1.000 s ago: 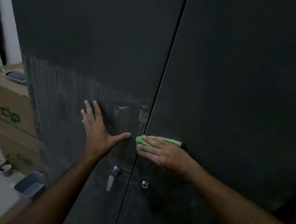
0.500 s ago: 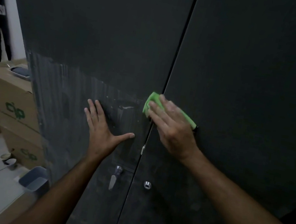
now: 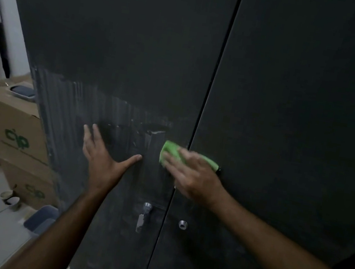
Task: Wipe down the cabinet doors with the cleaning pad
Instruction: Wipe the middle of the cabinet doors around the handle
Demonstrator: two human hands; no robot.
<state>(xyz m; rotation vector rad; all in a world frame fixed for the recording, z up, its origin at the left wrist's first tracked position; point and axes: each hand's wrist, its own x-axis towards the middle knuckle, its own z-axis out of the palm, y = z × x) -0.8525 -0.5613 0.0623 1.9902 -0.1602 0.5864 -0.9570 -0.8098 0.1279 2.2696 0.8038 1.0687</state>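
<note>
Two tall dark cabinet doors fill the view, the left door (image 3: 121,44) and the right door (image 3: 304,108), split by a thin vertical gap. Wet streaks cover the lower part of the left door. My left hand (image 3: 102,159) lies flat on the left door with its fingers spread. My right hand (image 3: 191,173) presses a green cleaning pad (image 3: 170,153) against the doors at the gap, fingers straight over it. Much of the pad is hidden under that hand.
A metal handle (image 3: 143,217) hangs low on the left door and a round lock (image 3: 182,224) sits on the right door. Cardboard boxes (image 3: 9,131) stand at the left, with a grey tray (image 3: 40,221) and small cups (image 3: 10,198) on the floor.
My right hand swept the pad up along the gap, then back down and slightly left onto the left door's edge. My left hand stayed flat on the left door.
</note>
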